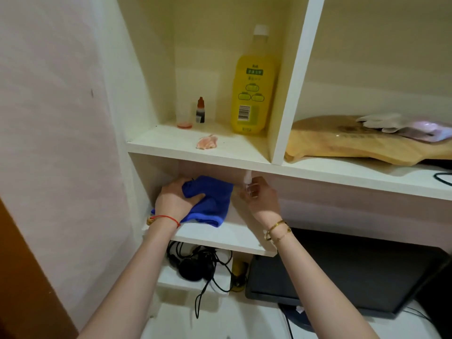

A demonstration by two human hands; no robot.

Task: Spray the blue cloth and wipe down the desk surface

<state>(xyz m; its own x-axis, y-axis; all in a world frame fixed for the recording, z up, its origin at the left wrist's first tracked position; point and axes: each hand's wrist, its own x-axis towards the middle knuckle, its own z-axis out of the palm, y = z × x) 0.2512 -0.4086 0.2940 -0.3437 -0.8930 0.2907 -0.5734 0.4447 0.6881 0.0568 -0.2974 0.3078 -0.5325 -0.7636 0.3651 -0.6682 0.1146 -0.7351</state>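
Observation:
A blue cloth (211,200) is bunched on a low white shelf (227,237) under the upper shelving. My left hand (176,198) grips the cloth's left part from above. Just to its right, my right hand (260,196) holds a small clear spray bottle (247,181) upright, its white nozzle near the cloth's right edge. The white desk surface (220,319) lies below, between my forearms.
A yellow bottle (253,94), a small dropper bottle (200,110) and a crumpled pink scrap (207,142) stand on the upper shelf. A wooden board (354,143) lies to the right. Black cables (195,265) sit below; a dark monitor (347,272) is at right.

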